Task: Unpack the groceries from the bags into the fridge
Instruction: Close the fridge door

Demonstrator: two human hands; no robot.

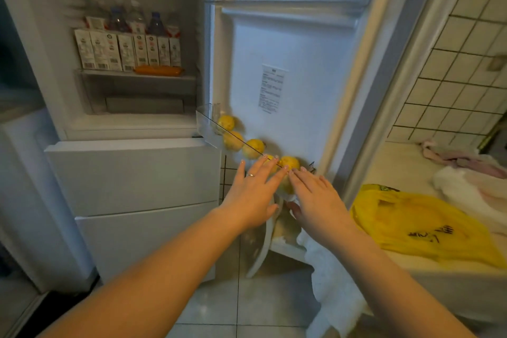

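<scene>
Both hands are in at the clear plastic door bin (208,123), where round, dimpled yellow lemons (253,147) sit in a row. The left hand (252,197) lies flat, fingers straight and slightly spread; the right hand (315,200) likewise, fingertips on the nearest lemon. At three o'clock a crinkled yellow plastic bag (419,225) slumps on the counter (389,162). At ten o'clock, boxy cartons (126,49) line the fridge shelf (137,75).

A home kitchen, shown by the open fridge (131,63) stocked with cartons (126,51) and bottles (129,18), lemons (253,147) in its door shelf, a white-tiled wall (452,68) to its right, and a countertop (395,167) beside it holding a yellow shopping bag (417,225).
</scene>
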